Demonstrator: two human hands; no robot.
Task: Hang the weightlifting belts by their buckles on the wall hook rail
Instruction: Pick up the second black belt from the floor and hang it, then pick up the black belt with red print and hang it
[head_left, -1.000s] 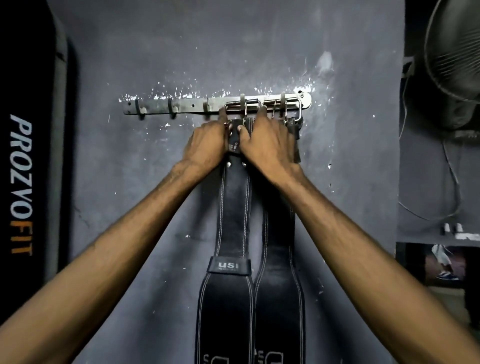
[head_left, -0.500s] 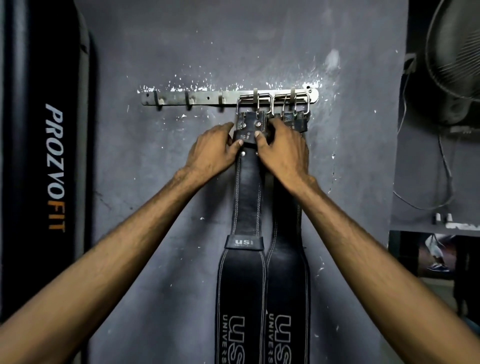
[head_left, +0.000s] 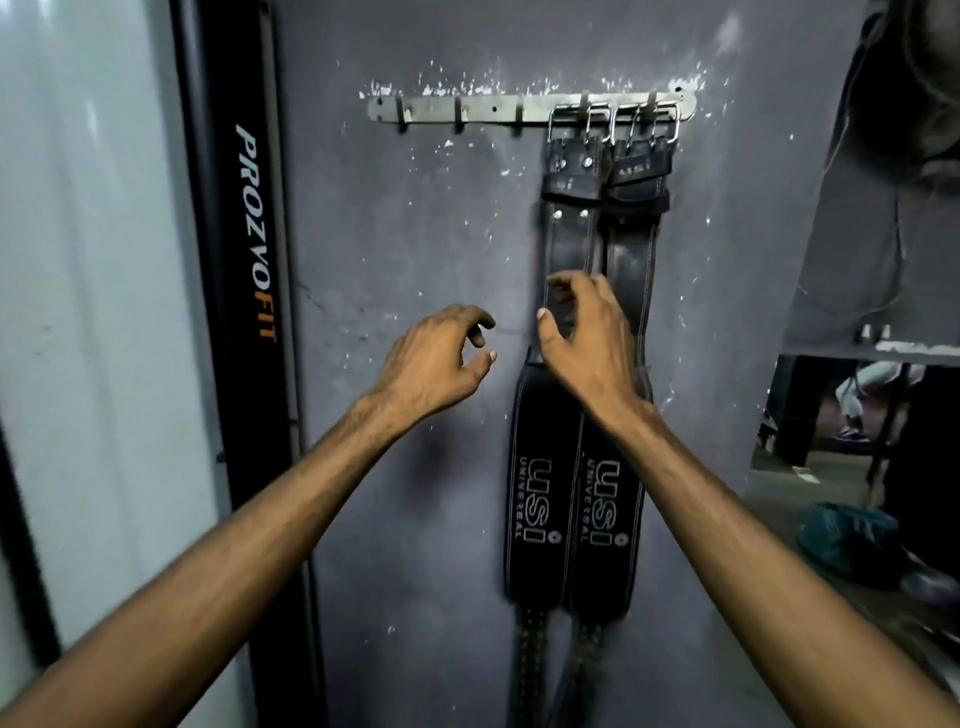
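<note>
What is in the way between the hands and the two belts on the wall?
Nothing that shows. The right hand hovers in front of the left belt; the left hand is beside it, before bare wall. Both hold nothing. That belt and the right belt hang by their buckles on the hook rail.

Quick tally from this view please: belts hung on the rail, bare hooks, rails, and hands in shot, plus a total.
Belts hung: 2, left belt and right belt
Bare hooks: 3
Hook rail: 1
Hands: 2, left hand and right hand, neither gripping anything
Total: 8
</note>
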